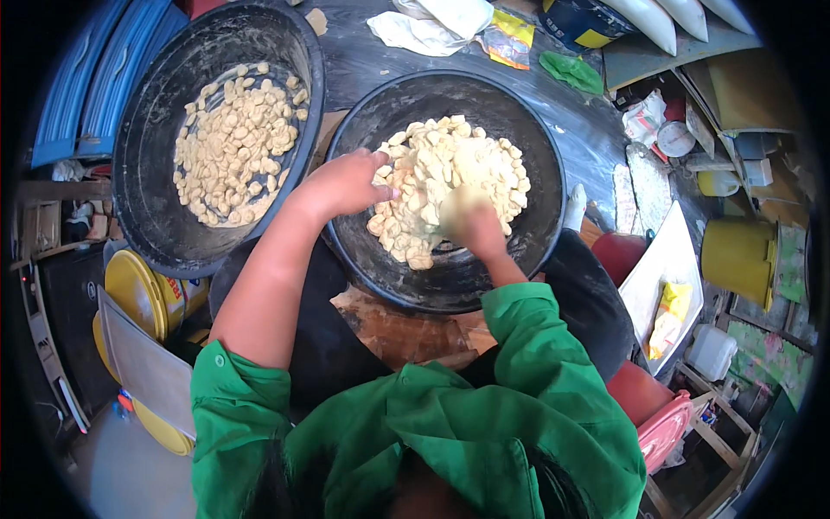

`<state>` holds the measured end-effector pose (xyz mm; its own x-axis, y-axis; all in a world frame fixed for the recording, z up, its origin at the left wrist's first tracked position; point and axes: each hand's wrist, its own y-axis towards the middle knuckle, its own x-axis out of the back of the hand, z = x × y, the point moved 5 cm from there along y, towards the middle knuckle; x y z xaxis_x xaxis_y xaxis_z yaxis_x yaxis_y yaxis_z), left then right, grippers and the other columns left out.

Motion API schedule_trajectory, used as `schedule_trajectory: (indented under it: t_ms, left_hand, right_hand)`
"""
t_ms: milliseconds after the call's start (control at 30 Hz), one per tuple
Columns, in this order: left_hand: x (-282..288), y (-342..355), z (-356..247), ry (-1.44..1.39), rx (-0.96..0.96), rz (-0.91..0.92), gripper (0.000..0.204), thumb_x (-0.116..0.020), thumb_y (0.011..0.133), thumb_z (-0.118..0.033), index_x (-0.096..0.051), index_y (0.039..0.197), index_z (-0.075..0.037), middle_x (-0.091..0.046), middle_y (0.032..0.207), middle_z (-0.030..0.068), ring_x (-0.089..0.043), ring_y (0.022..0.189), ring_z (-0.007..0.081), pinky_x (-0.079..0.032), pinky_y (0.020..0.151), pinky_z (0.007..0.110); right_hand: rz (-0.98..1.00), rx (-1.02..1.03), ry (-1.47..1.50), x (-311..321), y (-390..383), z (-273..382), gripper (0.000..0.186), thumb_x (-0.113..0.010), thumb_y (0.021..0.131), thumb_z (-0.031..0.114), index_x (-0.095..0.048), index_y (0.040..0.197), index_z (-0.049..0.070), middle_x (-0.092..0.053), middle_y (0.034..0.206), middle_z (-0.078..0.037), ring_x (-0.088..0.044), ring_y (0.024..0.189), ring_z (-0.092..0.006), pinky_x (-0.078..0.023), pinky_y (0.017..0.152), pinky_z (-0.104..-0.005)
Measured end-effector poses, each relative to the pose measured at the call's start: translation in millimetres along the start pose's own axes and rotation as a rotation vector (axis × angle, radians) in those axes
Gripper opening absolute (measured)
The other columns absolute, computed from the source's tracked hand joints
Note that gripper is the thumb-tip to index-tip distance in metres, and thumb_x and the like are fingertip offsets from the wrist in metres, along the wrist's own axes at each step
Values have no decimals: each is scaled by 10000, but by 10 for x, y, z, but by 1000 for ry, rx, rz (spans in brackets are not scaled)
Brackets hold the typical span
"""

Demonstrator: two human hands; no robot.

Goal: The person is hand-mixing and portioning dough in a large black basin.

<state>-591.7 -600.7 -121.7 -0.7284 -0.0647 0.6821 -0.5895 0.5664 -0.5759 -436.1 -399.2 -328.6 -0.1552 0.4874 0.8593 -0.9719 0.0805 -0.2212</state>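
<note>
A wide black tub [534, 147] sits in front of me, with a heap of pale, powdery lumps [430, 156] in it. My left hand [350, 180] reaches over the tub's left rim, fingers bent and apart at the edge of the heap, touching the lumps. My right hand [473, 223] is down among the lumps right of centre; its fingers are blurred, so what they hold, if anything, cannot be made out. A second black tub [147, 130] at the upper left holds more small pale lumps [232, 138].
White bags [415, 30], a green plastic bag [571, 71] and a yellow packet [510, 39] lie at the back. Yellow buckets [134, 290] stand at left. At right are a white board [653, 259] with a packet, a red container [640, 398] and a yellow bucket [735, 259].
</note>
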Motion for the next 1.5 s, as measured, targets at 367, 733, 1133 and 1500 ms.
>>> schedule_trajectory:
  t_ms: [367,733,1133,1500]
  left_hand:
    - [2,87,-220,49,-96,-16,552,-605,790,-365,-482,1212,-32,-518,1128,218,-497,1074,354,-390,913,391]
    - [-56,111,-29,79,-70,-35,508,-606,777,-355,-517,1146,-17,-530,1106,221,-528,1027,355,-417,884,407]
    - [39,73,-121,70,-109,-37,565,-601,792,-384,-467,1227,-49,-495,1190,211,-484,1104,347,-383,926,389]
    - [-19,-31,-131,93,-111,-16,554,-605,792,-377,-469,1227,-61,-497,1189,205,-489,1103,340,-389,919,386]
  right_hand:
    - [-477,-188,408,388,995,-601,529,-652,645,158,-499,1148,96,-461,1166,-177,-446,1103,-339,-379,928,-408]
    - [203,5,1,-414,1800,705,599,-665,683,243,-420,1215,120,-527,1111,-146,-464,1116,-337,-335,937,-509]
    - [625,247,311,71,127,86,384,-680,543,113,-491,874,67,-548,758,-114,-541,711,-232,-448,648,-339]
    - [144,-173,-153,-80,-590,-84,614,-701,597,337,-464,1120,119,-445,1113,-107,-392,1100,-311,-286,903,-501]
